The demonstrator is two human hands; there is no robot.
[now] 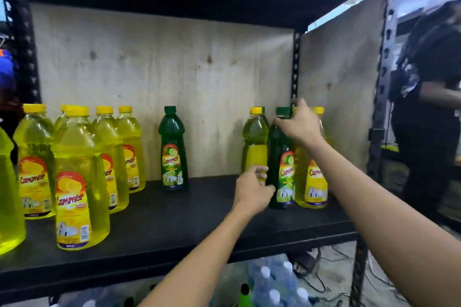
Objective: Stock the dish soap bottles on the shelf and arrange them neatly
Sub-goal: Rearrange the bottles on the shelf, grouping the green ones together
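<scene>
Both our hands grip one dark green plastic dish soap bottle on the black metal shelf.

From the head view, our right hand clasps the green bottle around its neck just under the cap, while our left hand wraps its lower body near the shelf board. This bottle stands upright at the right end, between two yellow-capped yellow soap bottles. A second green bottle stands alone mid-shelf against the plywood back panel, and a cluster of yellow bottles fills the left side. Below the shelf lie packed clear water bottles.
</scene>
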